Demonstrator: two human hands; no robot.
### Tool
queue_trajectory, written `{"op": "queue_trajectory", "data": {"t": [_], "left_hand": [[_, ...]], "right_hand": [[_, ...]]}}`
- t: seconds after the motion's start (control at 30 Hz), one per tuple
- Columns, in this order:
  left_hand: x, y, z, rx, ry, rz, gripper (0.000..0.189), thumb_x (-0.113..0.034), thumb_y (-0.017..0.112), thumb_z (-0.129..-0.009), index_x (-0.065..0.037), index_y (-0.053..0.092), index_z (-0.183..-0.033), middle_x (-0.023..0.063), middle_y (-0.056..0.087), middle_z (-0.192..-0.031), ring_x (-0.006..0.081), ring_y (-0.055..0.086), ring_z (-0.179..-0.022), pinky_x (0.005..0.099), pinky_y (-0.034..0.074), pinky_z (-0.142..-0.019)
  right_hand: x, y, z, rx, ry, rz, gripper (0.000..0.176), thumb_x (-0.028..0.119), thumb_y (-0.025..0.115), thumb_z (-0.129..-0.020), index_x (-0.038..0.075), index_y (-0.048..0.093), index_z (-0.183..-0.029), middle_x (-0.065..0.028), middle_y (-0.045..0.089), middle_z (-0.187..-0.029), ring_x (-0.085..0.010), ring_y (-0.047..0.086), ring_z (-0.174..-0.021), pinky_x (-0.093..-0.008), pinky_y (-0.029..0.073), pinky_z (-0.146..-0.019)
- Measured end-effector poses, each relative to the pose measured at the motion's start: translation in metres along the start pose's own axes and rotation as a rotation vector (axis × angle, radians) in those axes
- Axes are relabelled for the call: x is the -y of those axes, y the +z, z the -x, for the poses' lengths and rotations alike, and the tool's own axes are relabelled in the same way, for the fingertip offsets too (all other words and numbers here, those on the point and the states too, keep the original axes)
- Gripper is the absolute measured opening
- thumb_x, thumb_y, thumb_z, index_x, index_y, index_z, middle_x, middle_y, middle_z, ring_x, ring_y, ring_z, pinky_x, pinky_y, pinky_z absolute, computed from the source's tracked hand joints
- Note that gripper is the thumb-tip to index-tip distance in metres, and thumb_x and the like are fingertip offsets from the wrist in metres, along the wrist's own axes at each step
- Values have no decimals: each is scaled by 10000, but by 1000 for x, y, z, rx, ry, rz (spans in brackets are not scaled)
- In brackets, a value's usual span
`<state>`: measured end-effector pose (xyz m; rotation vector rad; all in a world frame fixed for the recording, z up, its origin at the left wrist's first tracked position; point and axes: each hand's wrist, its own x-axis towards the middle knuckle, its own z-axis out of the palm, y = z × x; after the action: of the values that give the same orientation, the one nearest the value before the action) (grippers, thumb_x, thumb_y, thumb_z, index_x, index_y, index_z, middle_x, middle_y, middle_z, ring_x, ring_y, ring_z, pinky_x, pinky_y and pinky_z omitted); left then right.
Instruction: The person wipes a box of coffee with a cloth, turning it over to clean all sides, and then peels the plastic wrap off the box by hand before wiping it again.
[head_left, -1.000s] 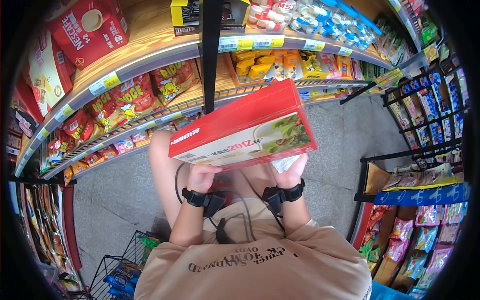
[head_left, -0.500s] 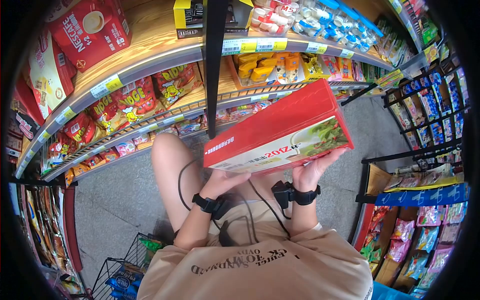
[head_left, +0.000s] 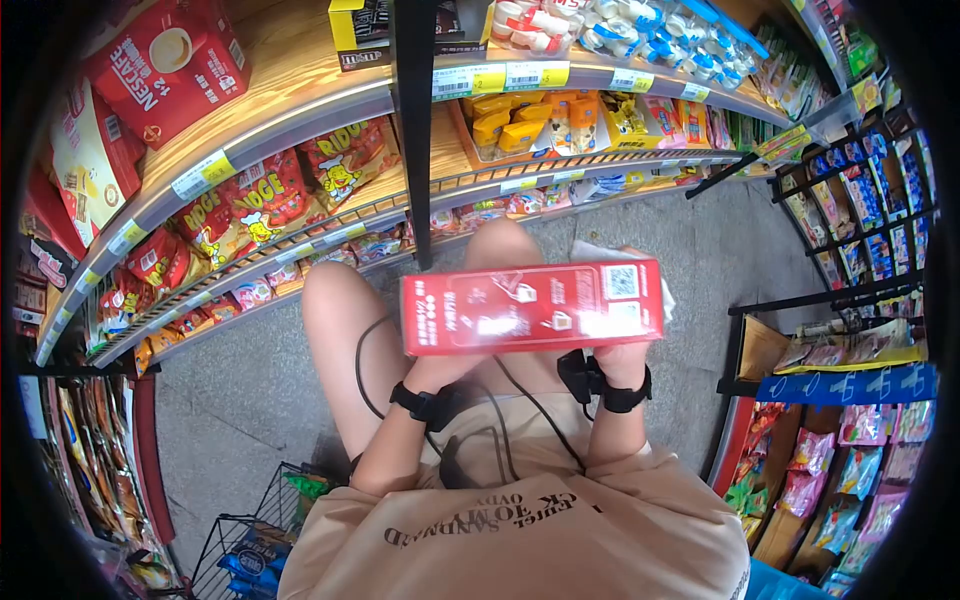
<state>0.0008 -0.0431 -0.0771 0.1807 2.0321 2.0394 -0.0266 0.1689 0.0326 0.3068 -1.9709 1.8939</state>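
"What is held at centre frame?" "A red carton (head_left: pixel 530 308), printed in Chinese, a QR code on its right end. The right hand (head_left: pixel 625 358) clasps that end, crumpled white paper (head_left: pixel 592 250) poking out behind; the left hand (head_left: pixel 460 368) is at the lower-left edge, its fingers hidden, so spread or curled, I cannot tell."

"And the brands?" "NESCAFÉ 1+2 on the red pack (head_left: pixel 165 65), upper left; RIDGE on the snack bags (head_left: pixel 265 205) below it; m&m's on the yellow-and-black display box (head_left: pixel 362 50), top (partly behind a black post (head_left: pixel 415 130), which also crosses the shelves)."

"Lower down?" "A wire basket (head_left: pixel 235 550) holding blue packets (head_left: pixel 255 562), lower left; hanging sweets (head_left: pixel 810 452), lower right."
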Motion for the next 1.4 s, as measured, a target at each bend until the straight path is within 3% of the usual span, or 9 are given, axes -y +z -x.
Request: {"op": "queue_trajectory", "data": {"t": [0.13, 0.27, 0.4, 0.5, 0.6, 0.9, 1.4], "left_hand": [[4, -2, -2, -18, -91, 250, 538, -151, 790, -841, -32, 547, -1307, 51, 614, -1262, 167, 569, -1161, 380, 466, -991], [2, -1, -2, -59, 102, 341, 458, -66, 776, -826, -34, 611, -1252, 47, 653, -1190, 148, 604, -1088, 341, 482, -955], [1, -4, -4, -103, 60, 289, 459, -47, 799, -788, -24, 626, -1213, 58, 659, -1172, 150, 603, -1085, 335, 485, -940], [-1, -7, -5, -24, 10, 300, 459, -140, 804, -824, -2, 595, -1209, 56, 659, -1144, 158, 608, -1061, 339, 477, -934], [0, -2, -7, -126, 88, 324, 415, -130, 797, -826, 0, 616, -1177, 53, 677, -1098, 149, 623, -1019, 326, 487, -909], [-7, -1, -7, -134, 98, 327, 418, -54, 799, -795, 1, 618, -1168, 57, 685, -1080, 146, 641, -975, 317, 512, -870], [-9, -4, -7, -98, 79, 280, 408, -78, 798, -805, 1, 613, -1160, 54, 691, -1050, 150, 644, -961, 323, 512, -873]], "right_hand": [[0, 11, -1, 89, 106, -74, 967, 589, 853, -628, -31, 481, -1272, -86, 576, -1148, -184, 572, -1084, -346, 442, -959], [-4, 16, -3, 128, 121, -33, 884, 541, 847, -660, -27, 497, -1239, -85, 604, -1104, -178, 596, -1035, -330, 463, -920], [-25, 11, 2, 136, 158, -19, 893, 623, 807, -677, -39, 511, -1198, -84, 605, -1062, -166, 588, -1003, -326, 468, -900], [-24, 12, -1, 119, 164, -29, 936, 708, 762, -680, -40, 514, -1186, -73, 597, -1036, -151, 573, -981, -320, 468, -884], [-19, 19, -5, 68, 128, -63, 933, 706, 765, -680, -37, 515, -1184, -70, 589, -1046, -152, 568, -995, -315, 462, -891], [-23, 15, -4, 98, 149, -71, 925, 693, 762, -686, -45, 511, -1185, -76, 577, -1068, -158, 567, -1014, -319, 455, -904], [-20, 17, -6, 98, 128, -67, 933, 712, 751, -688, -41, 513, -1184, -76, 590, -1062, -154, 571, -1001, -319, 462, -887]]}}
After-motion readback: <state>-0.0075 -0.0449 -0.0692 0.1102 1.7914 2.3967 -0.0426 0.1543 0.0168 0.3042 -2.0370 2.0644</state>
